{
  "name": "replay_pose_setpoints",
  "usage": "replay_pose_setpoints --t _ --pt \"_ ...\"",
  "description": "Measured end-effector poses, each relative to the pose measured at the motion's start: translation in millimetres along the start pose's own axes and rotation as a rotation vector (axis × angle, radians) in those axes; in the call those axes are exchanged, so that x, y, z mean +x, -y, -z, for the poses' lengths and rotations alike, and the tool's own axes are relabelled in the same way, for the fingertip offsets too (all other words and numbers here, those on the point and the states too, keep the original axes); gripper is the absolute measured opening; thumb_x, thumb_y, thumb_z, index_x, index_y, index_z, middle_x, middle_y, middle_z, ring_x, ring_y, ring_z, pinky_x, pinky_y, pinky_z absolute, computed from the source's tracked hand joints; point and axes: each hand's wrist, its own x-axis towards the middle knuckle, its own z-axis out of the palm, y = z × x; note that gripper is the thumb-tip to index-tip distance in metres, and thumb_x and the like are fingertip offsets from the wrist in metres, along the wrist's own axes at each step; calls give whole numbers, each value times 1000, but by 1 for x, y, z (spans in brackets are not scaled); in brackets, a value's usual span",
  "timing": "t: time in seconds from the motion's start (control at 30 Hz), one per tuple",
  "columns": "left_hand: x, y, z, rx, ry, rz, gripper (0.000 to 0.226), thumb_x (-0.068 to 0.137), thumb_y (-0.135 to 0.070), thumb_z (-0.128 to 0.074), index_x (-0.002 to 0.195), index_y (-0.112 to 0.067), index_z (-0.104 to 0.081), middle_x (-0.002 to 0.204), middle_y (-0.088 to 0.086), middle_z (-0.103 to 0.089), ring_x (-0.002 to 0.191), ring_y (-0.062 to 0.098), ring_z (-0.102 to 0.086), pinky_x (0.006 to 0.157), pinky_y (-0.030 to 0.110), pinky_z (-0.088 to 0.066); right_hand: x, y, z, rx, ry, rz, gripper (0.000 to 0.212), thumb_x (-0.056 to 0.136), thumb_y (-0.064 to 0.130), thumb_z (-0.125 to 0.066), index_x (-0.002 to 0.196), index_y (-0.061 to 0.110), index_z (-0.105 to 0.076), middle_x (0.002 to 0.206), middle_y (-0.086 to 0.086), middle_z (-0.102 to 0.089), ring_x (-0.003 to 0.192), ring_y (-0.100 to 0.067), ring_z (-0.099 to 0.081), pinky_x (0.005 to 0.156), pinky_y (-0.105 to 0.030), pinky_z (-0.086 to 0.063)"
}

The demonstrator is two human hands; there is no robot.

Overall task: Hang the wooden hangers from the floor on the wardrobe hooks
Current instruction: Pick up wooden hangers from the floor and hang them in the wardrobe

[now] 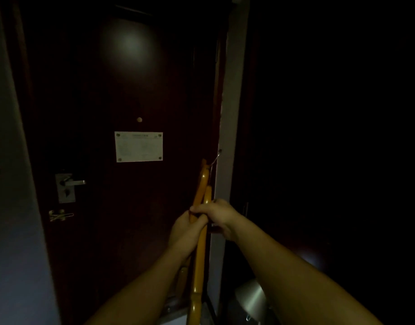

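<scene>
Yellow-brown wooden hangers stand upright and edge-on in front of me, a bundle of at least two. A thin metal hook at their top points toward the pale door-frame edge. My left hand grips the hangers from the left at mid-height. From the right, my right hand closes over the same spot, its fingers lying across my left hand. The wardrobe interior on the right is black, and no wardrobe hooks can be made out.
A dark brown door fills the middle, with a white notice, a peephole, a metal lever handle and a chain latch. A grey wall stands at left. A shiny metal bin sits low right.
</scene>
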Motion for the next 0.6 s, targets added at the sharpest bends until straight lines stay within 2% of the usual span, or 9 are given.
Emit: replay_pose_setpoints --t 0.07,0.13,0.2,0.3,0.4,0.5,0.6 --pt "-9 1 6 0 24 41 31 87 -50 -60 96 -21 -66 77 3 -67 70 21 -66 61 33 -51 -13 -1 -2 7 -67 -23 11 88 21 -70 96 13 -68 94 -5 -72 90 -19 -69 87 -39 -57" --pt "-17 2 10 -10 29 78 29 90 -46 -54 91 -18 -61 71 0 -57 59 16 -54 49 27 -40 -29 -6 -2 -10 -182 -69 8 86 16 -64 92 12 -68 76 -3 -68 71 -19 -67 73 -36 -58" --pt "-25 2 10 -17 3 83 24 92 -38 -48 84 -18 -59 67 0 -53 54 14 -48 47 27 -37 -49 -11 3 3 -271 -122 10 86 14 -58 91 12 -66 69 -4 -65 62 -21 -64 66 -34 -55" --pt "-39 -8 0 -20 37 33 22 99 -29 -49 88 -14 -61 72 3 -57 60 16 -55 52 30 -47 -84 -14 14 14 -327 -143 11 93 14 -52 89 11 -62 72 -6 -62 65 -23 -62 63 -34 -52" --pt "-63 -24 -19 -55 109 -28 21 97 -26 -57 93 -6 -63 75 8 -62 64 18 -62 52 23 -52 -123 -12 31 -83 -384 -151 13 95 13 -53 101 10 -65 81 -6 -63 69 -20 -60 63 -32 -49" --pt "-89 -36 -44 -135 124 -54 16 96 -22 -60 96 -6 -60 76 10 -64 61 19 -63 51 25 -53 -159 -14 52 -149 -454 -155 10 97 16 -57 105 13 -63 84 -5 -64 71 -19 -61 61 -30 -48" --pt "-108 -47 -74 -184 154 -48 7 95 -15 -60 93 -10 -56 70 10 -62 53 19 -59 48 29 -52 -194 -17 78 -218 -559 -148 17 93 20 -66 107 12 -63 80 -3 -64 64 -16 -61 51 -25 -45"
